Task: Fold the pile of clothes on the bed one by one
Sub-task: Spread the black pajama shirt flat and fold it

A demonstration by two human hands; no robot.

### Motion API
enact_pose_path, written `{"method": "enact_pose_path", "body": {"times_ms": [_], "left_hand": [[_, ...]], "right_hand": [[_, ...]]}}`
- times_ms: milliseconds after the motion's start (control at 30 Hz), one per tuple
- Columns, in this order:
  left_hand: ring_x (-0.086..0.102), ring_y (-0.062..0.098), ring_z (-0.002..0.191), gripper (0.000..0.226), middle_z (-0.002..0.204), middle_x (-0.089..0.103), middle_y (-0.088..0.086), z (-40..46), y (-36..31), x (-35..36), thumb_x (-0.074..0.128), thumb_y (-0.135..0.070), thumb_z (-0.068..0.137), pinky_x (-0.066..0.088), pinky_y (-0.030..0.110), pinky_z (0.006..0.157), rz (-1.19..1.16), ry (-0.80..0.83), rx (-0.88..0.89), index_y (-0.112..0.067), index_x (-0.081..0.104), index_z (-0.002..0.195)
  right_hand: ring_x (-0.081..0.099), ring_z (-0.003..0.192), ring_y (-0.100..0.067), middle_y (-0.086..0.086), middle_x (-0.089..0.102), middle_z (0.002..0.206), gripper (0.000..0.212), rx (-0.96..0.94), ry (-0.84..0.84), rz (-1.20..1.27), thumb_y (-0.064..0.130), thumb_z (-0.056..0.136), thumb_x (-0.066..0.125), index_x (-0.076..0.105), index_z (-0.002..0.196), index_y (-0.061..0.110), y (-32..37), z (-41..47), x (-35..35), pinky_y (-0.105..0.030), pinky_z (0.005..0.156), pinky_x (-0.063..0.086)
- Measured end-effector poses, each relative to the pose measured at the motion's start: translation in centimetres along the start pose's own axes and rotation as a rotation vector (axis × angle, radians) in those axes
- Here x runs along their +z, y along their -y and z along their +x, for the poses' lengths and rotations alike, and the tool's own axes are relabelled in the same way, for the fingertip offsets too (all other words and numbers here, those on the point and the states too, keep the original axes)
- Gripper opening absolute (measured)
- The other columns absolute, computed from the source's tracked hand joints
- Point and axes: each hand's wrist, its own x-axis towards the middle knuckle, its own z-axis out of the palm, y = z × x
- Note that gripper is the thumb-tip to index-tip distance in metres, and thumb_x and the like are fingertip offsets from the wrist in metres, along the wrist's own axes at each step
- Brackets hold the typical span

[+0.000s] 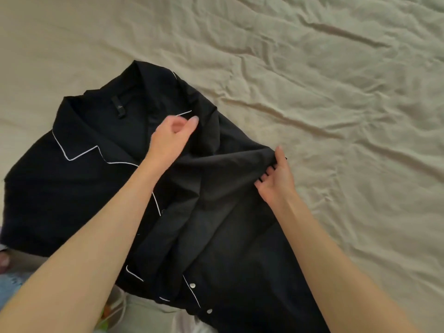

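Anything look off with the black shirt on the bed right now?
Nothing damaged. The black shirt lies askew on the bedsheet, and its right side is bunched where the right hand pinches it. The left hand hovers above the collar.

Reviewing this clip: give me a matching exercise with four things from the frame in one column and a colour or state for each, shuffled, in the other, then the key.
Things:
1. shirt
2. bedsheet
3. right hand
4. left hand

States:
A. beige and wrinkled
B. pinches a fold of dark cloth
C. black with white piping
D. hangs over the collar, fingers loosely curled, holding nothing

Pairs: 1-C, 2-A, 3-B, 4-D
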Motion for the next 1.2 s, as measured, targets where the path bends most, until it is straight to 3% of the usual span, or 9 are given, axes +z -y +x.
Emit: {"method": "enact_pose_path", "body": {"times_ms": [100,233,333,433,633,800,933,1100,1200], "left_hand": [[0.050,0.016,0.111,0.064,0.120,0.053,-0.001,2.8,-3.2,3.3,0.064,-0.051,0.081,0.040,0.025,0.088,0.181,0.107,0.036,-0.016,0.045,0.131],[0.052,0.029,0.115,0.042,0.124,0.056,0.013,4.9,-4.5,5.3,0.059,-0.023,0.088,0.043,0.030,0.088,0.295,0.059,-0.135,-0.001,0.054,0.123],[0.059,0.026,0.106,0.022,0.108,0.064,0.009,5.9,-6.0,4.0,0.054,-0.018,0.092,0.046,0.029,0.088,-0.209,0.026,-0.243,-0.007,0.063,0.109],[0.057,0.021,0.110,0.028,0.120,0.061,0.007,6.9,-7.0,2.5,0.044,-0.014,0.099,0.048,0.035,0.095,-0.674,0.121,-0.209,-0.011,0.055,0.124],[0.058,0.005,0.088,0.037,0.106,0.061,-0.004,6.6,-4.4,2.6,0.059,-0.040,0.090,0.048,0.018,0.074,-0.054,0.072,0.004,-0.020,0.057,0.120],[0.057,0.013,0.095,0.046,0.100,0.061,-0.001,2.7,0.8,0.8,0.069,-0.041,0.081,0.042,0.024,0.087,0.225,0.009,0.051,-0.019,0.059,0.120],[0.055,0.017,0.093,0.043,0.104,0.057,0.002,-2.4,5.8,-1.1,0.071,-0.028,0.082,0.042,0.026,0.085,0.201,0.020,-0.027,-0.017,0.059,0.121],[0.059,0.020,0.092,0.041,0.101,0.060,0.001,-8.8,11.5,-3.2,0.069,-0.026,0.084,0.044,0.028,0.084,0.075,-0.043,-0.104,-0.020,0.054,0.121],[0.061,0.020,0.091,0.037,0.098,0.062,0.001,-12.2,14.5,-4.2,0.069,-0.027,0.084,0.047,0.031,0.083,-0.001,-0.081,-0.179,-0.020,0.055,0.117]], "right_hand": [[0.062,0.104,-0.023,-0.009,0.061,0.123,0.035,-0.021,-0.039,-0.085,0.020,0.096,0.054,0.051,0.129,0.009,0.2,-0.3,0.0,-0.032,0.081,0.053],[0.061,0.102,-0.026,-0.012,0.059,0.124,0.036,0.071,-0.033,-0.103,0.004,0.093,0.051,0.050,0.128,0.008,0.6,-0.5,-0.5,-0.032,0.074,0.053],[0.060,0.100,-0.027,-0.014,0.060,0.116,0.022,0.200,0.045,0.080,0.002,0.091,0.047,0.055,0.112,0.003,1.6,-0.3,-0.9,-0.035,0.082,0.049],[0.061,0.092,-0.027,-0.013,0.065,0.097,0.013,0.222,0.098,0.223,0.008,0.095,0.047,0.059,0.096,0.003,2.0,0.1,-0.9,-0.036,0.089,0.044],[0.056,0.115,-0.021,-0.004,0.060,0.123,0.034,-0.029,0.160,-0.129,0.031,0.096,0.053,0.053,0.125,0.014,0.8,0.8,-1.2,-0.037,0.099,0.046],[0.059,0.112,-0.017,-0.001,0.062,0.124,0.036,-0.019,0.144,-0.416,0.035,0.089,0.063,0.055,0.120,0.019,-2.0,0.0,-2.3,-0.034,0.096,0.046],[0.062,0.110,-0.018,-0.002,0.064,0.122,0.036,0.059,0.161,-0.482,0.030,0.090,0.062,0.055,0.122,0.015,-5.3,-1.4,-3.9,-0.039,0.100,0.046],[0.068,0.094,-0.012,0.003,0.071,0.104,0.010,0.156,0.217,-0.552,0.024,0.092,0.060,0.059,0.099,0.017,-9.7,-4.2,-6.0,-0.025,0.073,0.053],[0.068,0.097,-0.017,-0.002,0.071,0.107,0.013,0.228,0.262,-0.602,0.019,0.093,0.060,0.057,0.100,0.008,-12.3,-5.7,-7.0,-0.029,0.077,0.053]]}}
